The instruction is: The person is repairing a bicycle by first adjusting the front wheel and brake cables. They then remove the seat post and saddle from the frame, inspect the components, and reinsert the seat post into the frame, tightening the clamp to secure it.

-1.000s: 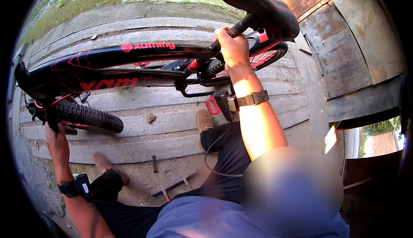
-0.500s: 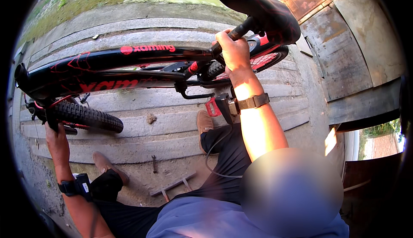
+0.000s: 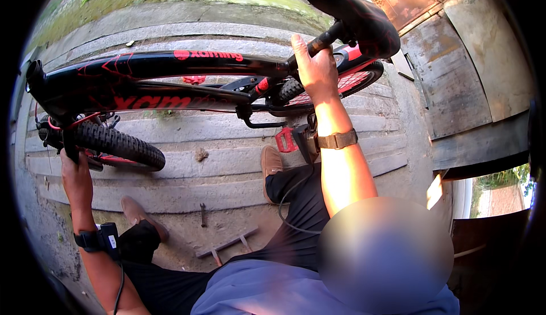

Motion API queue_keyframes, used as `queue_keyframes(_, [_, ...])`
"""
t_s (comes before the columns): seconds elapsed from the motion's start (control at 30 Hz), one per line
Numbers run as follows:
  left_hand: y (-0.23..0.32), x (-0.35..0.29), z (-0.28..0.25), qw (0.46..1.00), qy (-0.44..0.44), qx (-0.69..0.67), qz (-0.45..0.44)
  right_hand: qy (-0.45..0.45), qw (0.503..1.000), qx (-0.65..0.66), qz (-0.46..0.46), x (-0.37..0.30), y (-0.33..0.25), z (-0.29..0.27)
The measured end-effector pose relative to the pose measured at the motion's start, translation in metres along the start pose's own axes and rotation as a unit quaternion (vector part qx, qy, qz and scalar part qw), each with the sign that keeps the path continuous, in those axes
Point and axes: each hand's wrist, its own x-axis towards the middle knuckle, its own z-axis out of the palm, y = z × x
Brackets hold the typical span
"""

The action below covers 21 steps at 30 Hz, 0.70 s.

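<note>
A black and red bicycle (image 3: 153, 64) stretches across the view in front of me, its saddle (image 3: 364, 22) to the right and its head tube (image 3: 36, 76) at the far left. My right hand (image 3: 318, 73) is on the seat post (image 3: 323, 39) just below the saddle. Its thumb points up, and the other fingers are mostly hidden round the post. Low on the left, my left hand (image 3: 77, 178) grips a black bar (image 3: 69, 144) beside the knobby front tyre (image 3: 116, 144); whether this is a fork leg or a handlebar I cannot tell.
Long stone slabs (image 3: 187, 195) form the ground under the bicycle. A small wrench (image 3: 203, 215) and a metal bar frame (image 3: 230, 244) lie near my shoes (image 3: 273, 164). A red pedal (image 3: 286, 140) is close to my right leg. Metal sheets (image 3: 449, 70) stand at the right.
The bicycle frame and saddle have shifted slightly right. My right thumb has lifted from around the seat post and now points up. My left hand keeps its grip.
</note>
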Motion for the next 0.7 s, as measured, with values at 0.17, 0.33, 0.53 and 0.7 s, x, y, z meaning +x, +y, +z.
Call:
queue_keyframes(0.17, [0.005, -0.001, 0.004, 1.000, 0.013, 0.019, 0.003, 0.015, 1.000, -0.010, 0.002, 0.002, 0.002, 0.002])
queue_keyframes(0.33, [-0.004, 0.000, 0.004, 1.000, 0.011, 0.017, 0.003, 0.036, 0.999, -0.014, 0.002, 0.002, 0.000, 0.007])
queue_keyframes(0.53, [0.002, -0.001, 0.003, 1.000, 0.016, 0.015, 0.001, 0.060, 0.998, 0.004, -0.002, 0.006, 0.006, 0.015])
queue_keyframes(0.7, [0.000, -0.001, 0.002, 1.000, 0.011, 0.028, -0.010, 0.073, 0.995, 0.067, -0.013, 0.007, 0.009, 0.018])
